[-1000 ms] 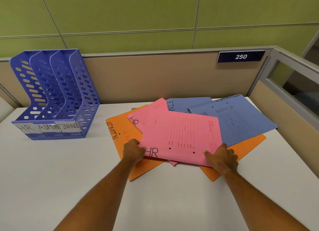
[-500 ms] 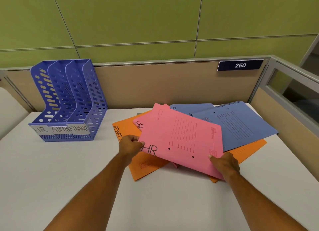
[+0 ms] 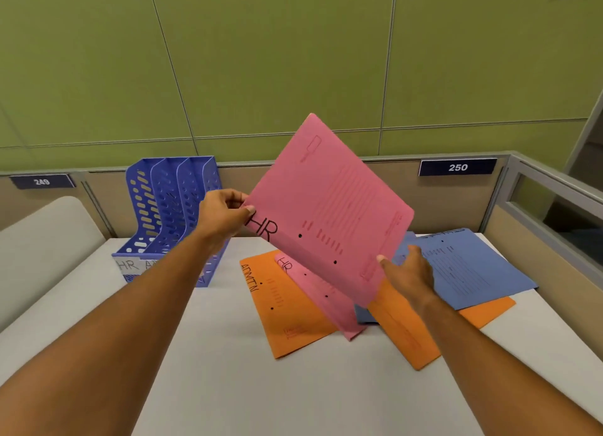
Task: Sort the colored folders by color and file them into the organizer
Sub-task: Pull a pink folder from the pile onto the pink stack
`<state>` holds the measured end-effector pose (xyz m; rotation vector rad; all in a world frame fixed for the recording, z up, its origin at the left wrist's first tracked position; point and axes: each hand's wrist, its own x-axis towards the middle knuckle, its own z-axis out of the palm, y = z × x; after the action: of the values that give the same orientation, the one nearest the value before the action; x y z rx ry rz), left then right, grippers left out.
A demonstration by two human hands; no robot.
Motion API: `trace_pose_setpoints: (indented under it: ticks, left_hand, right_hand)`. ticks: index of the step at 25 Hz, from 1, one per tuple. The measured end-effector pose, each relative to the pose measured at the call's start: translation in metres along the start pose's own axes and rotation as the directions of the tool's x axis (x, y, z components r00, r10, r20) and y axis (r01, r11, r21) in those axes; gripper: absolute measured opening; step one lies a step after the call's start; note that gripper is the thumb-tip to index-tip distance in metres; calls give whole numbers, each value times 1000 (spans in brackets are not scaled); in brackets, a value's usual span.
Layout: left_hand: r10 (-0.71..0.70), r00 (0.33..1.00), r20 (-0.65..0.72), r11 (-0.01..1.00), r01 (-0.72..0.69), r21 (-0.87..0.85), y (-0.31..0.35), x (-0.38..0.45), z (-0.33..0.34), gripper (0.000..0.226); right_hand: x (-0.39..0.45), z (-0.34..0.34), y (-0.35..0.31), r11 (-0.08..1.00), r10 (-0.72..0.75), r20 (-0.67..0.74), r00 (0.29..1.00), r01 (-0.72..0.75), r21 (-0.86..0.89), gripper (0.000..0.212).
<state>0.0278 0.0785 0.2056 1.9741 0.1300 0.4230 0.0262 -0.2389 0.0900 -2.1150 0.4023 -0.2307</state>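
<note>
Held folder: pink folder (image 3: 329, 207) marked "HR", raised off the desk (image 3: 228, 370) at the centre of the frame, tilted, one corner pointing up.
Left hand (image 3: 223, 215): my fingers and thumb pinch the folder's left corner beside the "HR" lettering.
Right hand (image 3: 408, 272): I support the folder's lower right edge; thumb lies on the front face, the other fingers are hidden behind, so the grasp is only partly visible.
Organizer (image 3: 169, 207): blue perforated file rack with three slots, standing at centre left against the partition (image 3: 326, 174); a white label strip on its front reads "HR" and further letters, partly covered by my left forearm.
Remaining folders: lying overlapped on the desk at lower right of centre. An orange folder (image 3: 287, 311) marked "ADMIN", a second pink folder (image 3: 323, 302) marked "HR" over it, a blue folder (image 3: 470, 269) at the right, another orange folder (image 3: 411, 334) beneath.
Surroundings: number plates "249" (image 3: 41, 181) and "250" (image 3: 457, 167) on the partition; green wall panels (image 3: 293, 60) above.
</note>
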Motion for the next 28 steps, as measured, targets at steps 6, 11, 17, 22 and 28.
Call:
trace_pose_setpoints:
  ticks: [6, 11, 17, 22, 28]
  left_hand:
    - [184, 983, -11, 953, -176, 246, 38, -9, -76, 13]
    - [227, 972, 53, 908, -231, 349, 42, -22, -129, 14]
    - [162, 985, 55, 977, -168, 130, 28, -34, -194, 17]
    - [26, 994, -110, 962, -54, -267, -36, -32, -237, 25]
    - [-223, 967, 124, 906, 252, -340, -178, -76, -295, 15]
  right_hand:
    - [-16, 4, -86, 945, -323, -88, 942, 326, 30, 66]
    - [-41, 30, -111, 901, -392, 12, 920, 382, 207, 37]
    - [-89, 61, -125, 850, -408, 248, 879, 266, 454, 21]
    - [-141, 110, -136, 866, -308, 267, 913, 153, 476, 23]
    - [-208, 194, -145, 908, -114, 255, 960, -3, 419, 18]
